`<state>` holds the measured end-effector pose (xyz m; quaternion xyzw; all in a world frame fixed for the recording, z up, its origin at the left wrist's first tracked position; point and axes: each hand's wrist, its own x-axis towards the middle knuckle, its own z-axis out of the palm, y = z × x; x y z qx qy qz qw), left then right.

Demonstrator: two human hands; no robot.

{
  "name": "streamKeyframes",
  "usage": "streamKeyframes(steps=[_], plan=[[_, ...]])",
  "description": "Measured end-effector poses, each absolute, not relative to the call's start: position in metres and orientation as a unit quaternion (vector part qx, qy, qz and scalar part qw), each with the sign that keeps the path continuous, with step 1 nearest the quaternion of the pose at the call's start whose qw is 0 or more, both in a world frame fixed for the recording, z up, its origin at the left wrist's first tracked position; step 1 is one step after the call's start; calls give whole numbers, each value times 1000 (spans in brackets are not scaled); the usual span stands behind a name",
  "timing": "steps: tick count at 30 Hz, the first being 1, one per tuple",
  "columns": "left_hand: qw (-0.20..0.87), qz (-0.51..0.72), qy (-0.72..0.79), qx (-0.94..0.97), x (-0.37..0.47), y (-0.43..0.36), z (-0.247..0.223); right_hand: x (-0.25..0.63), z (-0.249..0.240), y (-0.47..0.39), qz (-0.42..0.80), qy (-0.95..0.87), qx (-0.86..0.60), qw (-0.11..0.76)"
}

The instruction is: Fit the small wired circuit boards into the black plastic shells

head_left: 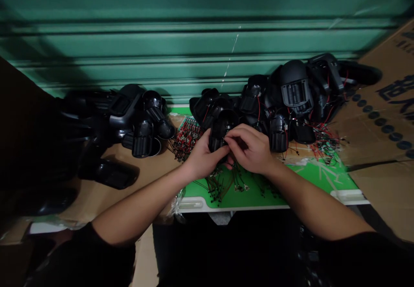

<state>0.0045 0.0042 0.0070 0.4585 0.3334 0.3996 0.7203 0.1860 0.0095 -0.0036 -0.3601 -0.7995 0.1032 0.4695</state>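
Note:
My left hand (204,155) is closed around a black plastic housing (220,131), holding it tilted with its hollow side facing me. Over the housing's right edge, my right hand (250,149) pinches with thumb and forefinger; whatever is between those fingertips is too small to make out. Just below both hands, thin dark wires with small connectors (237,183) lie on the green tabletop (258,198). To the left of my left hand sits a dense bundle of red and black wires (186,138).
Black housings (144,134) are heaped at left, and more housings (296,86), some with red wires, at back right. Another wire heap (326,142) lies at right. Cardboard boxes (384,119) flank the right side. A green ribbed wall (161,41) stands behind the table.

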Motion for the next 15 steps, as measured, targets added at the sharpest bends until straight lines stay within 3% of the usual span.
streamKeyframes(steps=[15], plan=[[759,385,306,426,-1,9,7,191,-4,13,93,-814,-345,457]])
